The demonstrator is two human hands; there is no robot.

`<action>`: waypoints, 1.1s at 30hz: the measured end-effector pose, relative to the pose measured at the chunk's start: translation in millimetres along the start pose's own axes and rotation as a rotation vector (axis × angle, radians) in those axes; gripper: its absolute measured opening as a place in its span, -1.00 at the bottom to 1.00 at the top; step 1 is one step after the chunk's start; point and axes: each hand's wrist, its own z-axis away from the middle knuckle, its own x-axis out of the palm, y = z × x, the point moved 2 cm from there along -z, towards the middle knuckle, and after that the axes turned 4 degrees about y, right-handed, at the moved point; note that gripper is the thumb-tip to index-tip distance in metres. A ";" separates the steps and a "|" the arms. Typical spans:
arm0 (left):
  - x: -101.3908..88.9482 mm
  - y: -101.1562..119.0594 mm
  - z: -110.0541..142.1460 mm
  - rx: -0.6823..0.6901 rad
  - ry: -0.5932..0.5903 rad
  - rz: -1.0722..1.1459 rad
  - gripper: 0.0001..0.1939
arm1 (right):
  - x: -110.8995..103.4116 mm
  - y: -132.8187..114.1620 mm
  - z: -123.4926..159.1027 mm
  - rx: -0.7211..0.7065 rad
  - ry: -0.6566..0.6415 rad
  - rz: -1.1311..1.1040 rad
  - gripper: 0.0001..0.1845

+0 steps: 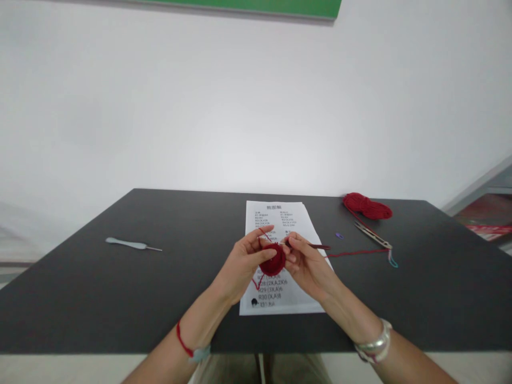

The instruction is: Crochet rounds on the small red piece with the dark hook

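The left hand (240, 264) grips a round red crocheted piece (272, 261) with its fingers curled around the edge, while the right hand (306, 266) pinches a dark red-handled crochet hook (316, 246) against it. Both hover above a printed pattern sheet (276, 224) on the dark surface (80, 298). To the right lie a red yarn ball (367, 206), a purple stitch marker (339, 235) and slim metal scissors (372, 234); off to the left sits a grey crochet hook (132, 244) — untouched.
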 end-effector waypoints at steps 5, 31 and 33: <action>3.1 2.2 1.9 0.095 0.047 -0.159 -0.49 | -0.4 -2.3 2.8 -0.095 -0.012 0.100 -0.80; 0.4 4.6 0.5 -0.082 0.062 0.098 -0.52 | -4.0 -0.3 11.1 -0.734 -0.121 0.800 -0.91; -1.3 7.8 1.0 -0.036 0.070 0.080 -0.54 | -3.3 -2.9 9.1 -0.568 -0.116 0.602 -0.92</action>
